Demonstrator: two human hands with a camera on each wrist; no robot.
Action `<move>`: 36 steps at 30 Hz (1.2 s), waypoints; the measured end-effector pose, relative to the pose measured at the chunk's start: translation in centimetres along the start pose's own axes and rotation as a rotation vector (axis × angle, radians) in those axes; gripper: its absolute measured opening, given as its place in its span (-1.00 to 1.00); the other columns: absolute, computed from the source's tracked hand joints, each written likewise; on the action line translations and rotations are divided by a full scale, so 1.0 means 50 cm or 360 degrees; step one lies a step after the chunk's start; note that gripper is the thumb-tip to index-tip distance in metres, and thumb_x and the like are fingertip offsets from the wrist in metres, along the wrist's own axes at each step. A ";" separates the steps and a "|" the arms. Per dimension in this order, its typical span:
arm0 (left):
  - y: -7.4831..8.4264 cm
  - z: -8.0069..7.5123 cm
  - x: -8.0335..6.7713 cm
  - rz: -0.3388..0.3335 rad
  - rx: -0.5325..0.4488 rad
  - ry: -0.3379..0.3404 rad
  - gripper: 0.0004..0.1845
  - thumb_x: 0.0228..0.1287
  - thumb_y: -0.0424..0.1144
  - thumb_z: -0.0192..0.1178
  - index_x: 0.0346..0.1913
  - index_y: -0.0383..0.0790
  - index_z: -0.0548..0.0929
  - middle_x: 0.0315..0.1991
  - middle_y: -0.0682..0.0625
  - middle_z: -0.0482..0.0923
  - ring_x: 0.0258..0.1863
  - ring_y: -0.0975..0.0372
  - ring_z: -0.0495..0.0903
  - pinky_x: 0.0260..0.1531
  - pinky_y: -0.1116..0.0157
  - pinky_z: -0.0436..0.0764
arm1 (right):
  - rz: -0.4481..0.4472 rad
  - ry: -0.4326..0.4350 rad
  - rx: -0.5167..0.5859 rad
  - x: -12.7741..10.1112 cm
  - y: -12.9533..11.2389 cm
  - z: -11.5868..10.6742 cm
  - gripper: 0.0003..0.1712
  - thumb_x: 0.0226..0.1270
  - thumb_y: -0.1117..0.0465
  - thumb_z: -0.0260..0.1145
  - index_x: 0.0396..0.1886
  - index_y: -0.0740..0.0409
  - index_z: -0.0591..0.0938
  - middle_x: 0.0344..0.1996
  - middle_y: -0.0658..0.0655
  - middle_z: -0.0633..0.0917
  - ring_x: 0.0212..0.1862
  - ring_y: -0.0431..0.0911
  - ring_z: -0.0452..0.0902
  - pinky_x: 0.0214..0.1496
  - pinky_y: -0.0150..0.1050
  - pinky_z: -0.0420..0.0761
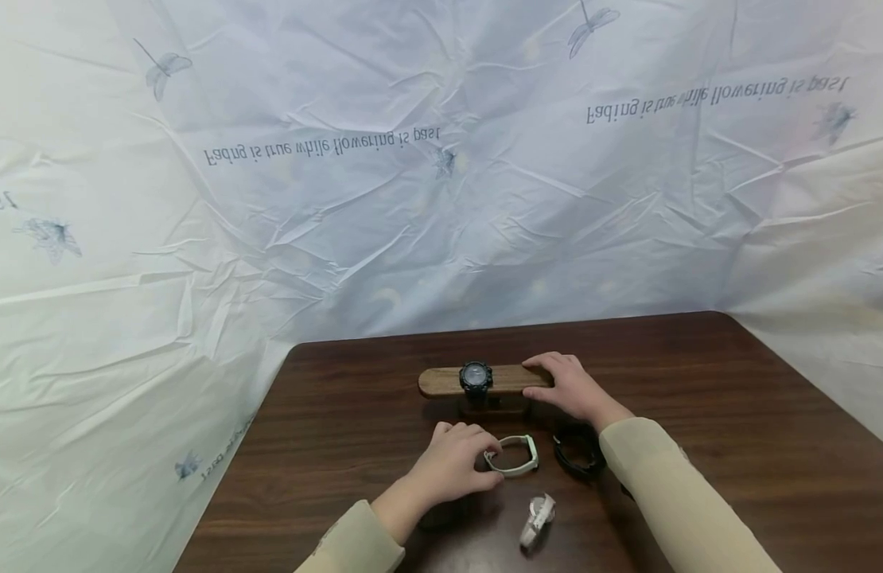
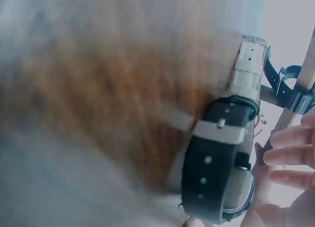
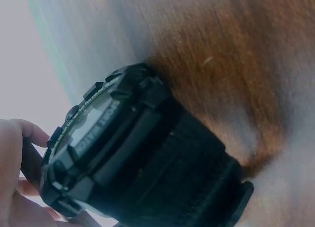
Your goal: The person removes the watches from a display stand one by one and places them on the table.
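Observation:
A wooden stand bar [image 1: 445, 381] stands mid-table with a black watch [image 1: 476, 378] strapped round it. My right hand [image 1: 566, 386] grips the bar's right end, fingers on top and thumb at the front. My left hand [image 1: 456, 465] lies knuckles up, its loosely curled fingertips at the buckle end of a pale green watch [image 1: 515, 455]. In the left wrist view its fingers [image 2: 290, 153] hold nothing, beside a black-strapped watch [image 2: 216, 178] and a pale strap [image 2: 248, 69]. A second black watch [image 1: 577, 458] lies under my right wrist and fills the right wrist view [image 3: 123, 168].
A white and silver watch [image 1: 538, 517] lies on the dark wooden table [image 1: 699, 382] near its front edge. A crinkled white printed sheet [image 1: 441, 199] hangs behind and along both sides of the table.

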State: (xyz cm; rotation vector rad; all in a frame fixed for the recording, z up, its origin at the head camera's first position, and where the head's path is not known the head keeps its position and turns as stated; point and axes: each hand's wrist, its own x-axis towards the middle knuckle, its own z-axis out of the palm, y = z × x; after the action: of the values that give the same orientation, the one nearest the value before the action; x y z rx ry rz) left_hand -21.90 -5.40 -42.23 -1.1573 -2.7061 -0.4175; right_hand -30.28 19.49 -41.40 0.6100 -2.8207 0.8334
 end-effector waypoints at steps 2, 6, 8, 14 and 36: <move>0.001 -0.001 0.001 0.0026 -0.0042 -0.0015 -0.68 0.03 0.13 0.14 -0.16 0.11 0.55 -0.24 0.31 0.43 -0.33 0.44 0.35 -0.28 0.25 0.21 | -0.0001 -0.0004 0.0001 0.000 0.000 -0.001 -0.37 0.02 -0.27 0.15 0.09 -0.13 0.39 0.10 0.03 0.34 0.18 0.11 0.05 0.04 0.08 0.20; 0.023 0.006 0.003 0.0198 -0.0107 -0.0092 -0.63 0.02 0.19 0.10 -0.15 0.11 0.54 -0.29 0.34 0.45 -0.34 0.49 0.37 -0.32 0.34 0.21 | -0.0007 -0.0006 0.0015 -0.002 0.000 -0.003 -0.37 0.02 -0.27 0.14 0.09 -0.12 0.39 0.10 0.03 0.34 0.17 0.11 0.05 0.03 0.09 0.21; 0.043 0.013 0.004 0.0275 -0.0116 -0.0138 -0.60 0.00 0.25 0.08 -0.15 0.13 0.53 -0.35 0.36 0.44 -0.38 0.54 0.36 -0.36 0.39 0.20 | -0.0005 0.0004 0.0013 -0.003 0.001 -0.005 -0.37 0.02 -0.26 0.15 0.08 -0.12 0.39 0.10 0.03 0.34 0.17 0.11 0.05 0.03 0.09 0.21; 0.096 0.036 0.012 0.0239 -0.0098 -0.0227 -0.62 -0.08 0.26 0.12 -0.24 0.17 0.51 -0.50 0.41 0.36 -0.51 0.58 0.27 -0.43 0.42 0.20 | -0.0012 0.0008 0.0009 -0.002 0.001 -0.003 -0.37 0.03 -0.26 0.15 0.09 -0.10 0.39 0.10 0.03 0.34 0.18 0.11 0.05 0.04 0.08 0.20; 0.056 0.042 0.000 -0.0005 -0.0036 -0.0193 -0.77 -0.08 -0.21 0.20 -0.27 0.12 0.53 -0.68 0.40 0.34 -0.67 0.55 0.28 -0.48 0.38 0.18 | -0.0024 0.0024 0.0012 -0.001 0.000 0.001 -0.37 0.02 -0.23 0.17 0.09 -0.08 0.40 0.10 0.05 0.34 0.17 0.13 0.06 0.03 0.10 0.20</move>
State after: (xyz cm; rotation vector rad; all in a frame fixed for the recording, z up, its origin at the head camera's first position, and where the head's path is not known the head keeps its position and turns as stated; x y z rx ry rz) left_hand -19.98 -2.88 -43.68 -1.2223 -2.8136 -0.3910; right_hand -30.22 19.47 -41.48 0.6224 -2.7973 0.8427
